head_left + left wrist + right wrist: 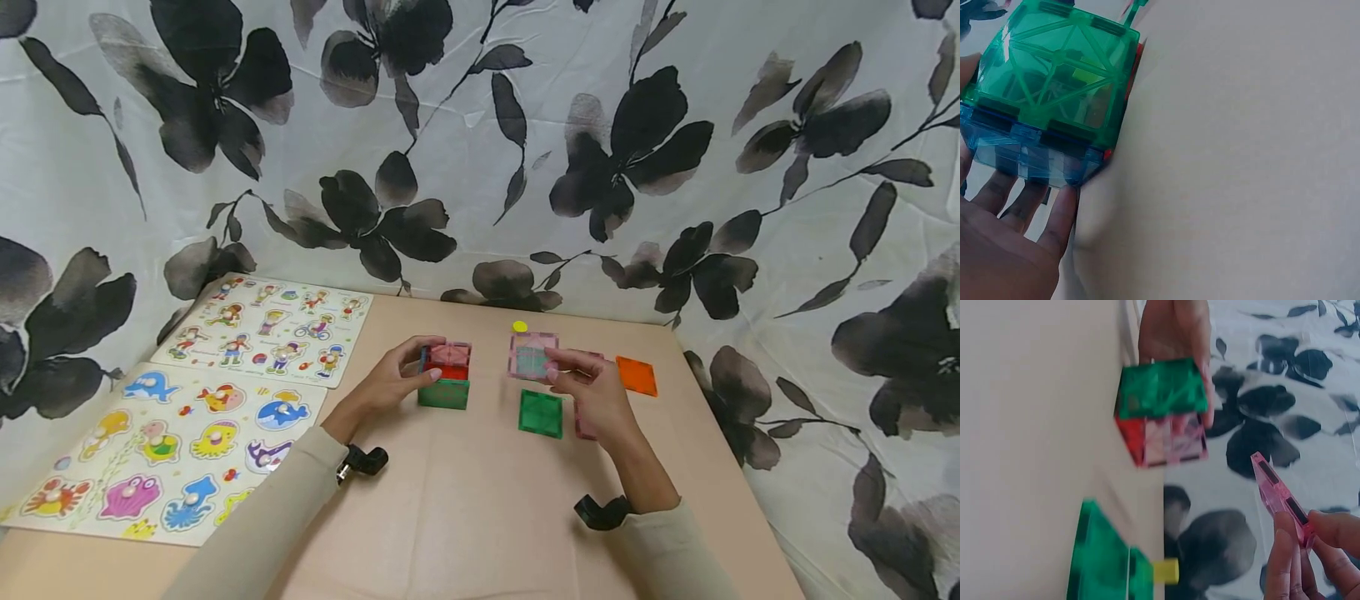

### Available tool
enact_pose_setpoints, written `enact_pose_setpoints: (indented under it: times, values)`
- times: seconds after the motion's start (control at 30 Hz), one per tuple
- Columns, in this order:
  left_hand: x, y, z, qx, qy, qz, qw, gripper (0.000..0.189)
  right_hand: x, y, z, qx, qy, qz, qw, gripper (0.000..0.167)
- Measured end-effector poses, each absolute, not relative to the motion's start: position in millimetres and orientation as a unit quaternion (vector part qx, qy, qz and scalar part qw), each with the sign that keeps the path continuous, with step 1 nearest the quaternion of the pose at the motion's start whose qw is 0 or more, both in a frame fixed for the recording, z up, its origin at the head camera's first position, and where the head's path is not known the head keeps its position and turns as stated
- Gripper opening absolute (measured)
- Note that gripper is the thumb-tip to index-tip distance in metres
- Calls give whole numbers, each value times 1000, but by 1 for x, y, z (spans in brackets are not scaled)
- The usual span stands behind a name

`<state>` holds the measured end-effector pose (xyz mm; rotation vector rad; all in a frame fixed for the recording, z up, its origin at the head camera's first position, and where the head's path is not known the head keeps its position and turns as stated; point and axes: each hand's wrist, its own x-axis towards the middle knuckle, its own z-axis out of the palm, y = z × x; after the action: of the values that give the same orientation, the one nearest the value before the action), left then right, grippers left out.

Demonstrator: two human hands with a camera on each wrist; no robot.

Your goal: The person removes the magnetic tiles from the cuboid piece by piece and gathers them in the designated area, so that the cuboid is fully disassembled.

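Note:
On the left of the table's middle, my left hand [381, 382] holds a small box of see-through magnetic tiles [444, 394]. Its fingers lie along the blue side [1029, 153] and the thumb is at the opposite edge. Green, red and pink sides also show. My right hand [603, 406] pinches a pink magnetic tile [1282, 500] between thumb and fingers, held up to the right of the box. Below that tile in the head view lies a green tile [540, 414]. Another pink tile [583, 423] is partly hidden by the right hand.
An orange tile [636, 376] lies to the right, and a yellow piece [520, 327] sits near the table's back edge. Two picture puzzle boards, one with children [251, 325] and one with sea animals [191, 417], cover the left side. Flowered cloth [480, 208] hangs behind.

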<state>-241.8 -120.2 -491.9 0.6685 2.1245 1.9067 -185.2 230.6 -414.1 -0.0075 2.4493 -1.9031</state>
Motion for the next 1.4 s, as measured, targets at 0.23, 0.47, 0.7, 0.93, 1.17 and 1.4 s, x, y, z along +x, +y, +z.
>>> enact_pose_setpoints:
  times: [0.23, 0.47, 0.7, 0.93, 1.17, 1.4]
  values:
    - [-242, -118, -496, 238, 717, 647, 102, 60, -173, 278, -424, 35, 797, -603, 13, 40]
    - [-242, -121, -498, 224, 725, 642, 104, 59, -162, 325, -439, 37, 802, -596, -12, 44]
    - [-239, -121, -496, 238, 727, 637, 95, 59, -150, 366, -450, 42, 776, -629, -17, 47]
    - [-240, -120, -497, 223, 726, 642, 102, 59, -144, 399, -463, 84, 772, -630, -15, 47]
    - [-240, -120, -497, 229, 725, 642, 101, 59, -138, 418, -473, 107, 792, -601, 11, 46]
    - [-240, -120, -494, 221, 730, 639, 106, 60, -137, 423, -479, 121, 835, -536, 31, 46]
